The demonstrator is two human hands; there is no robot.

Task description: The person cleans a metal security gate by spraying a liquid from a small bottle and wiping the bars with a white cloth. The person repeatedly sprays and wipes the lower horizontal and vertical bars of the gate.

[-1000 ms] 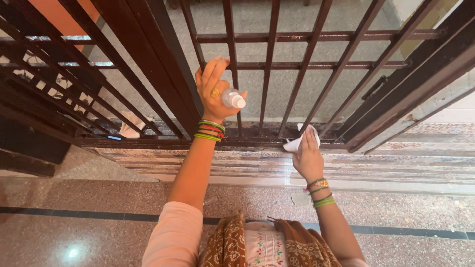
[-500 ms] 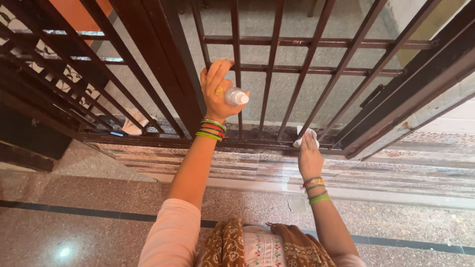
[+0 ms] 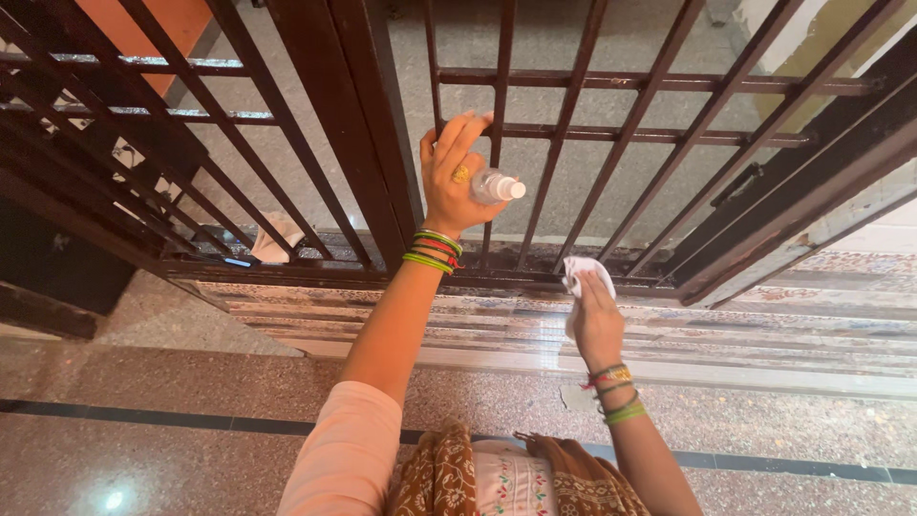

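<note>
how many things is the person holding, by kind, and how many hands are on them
spray bottle, clear with a white cap, in the left hand: 1
white cloth, under the right hand at the foot of the metal gate: 1
hands: 2
total held things: 2

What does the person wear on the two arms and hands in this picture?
The left arm has a short pale pink sleeve, a stack of green and red bangles at the wrist, and a gold ring on the left hand. The right wrist carries green, red and gold bangles; the right hand shows no ring.
</note>
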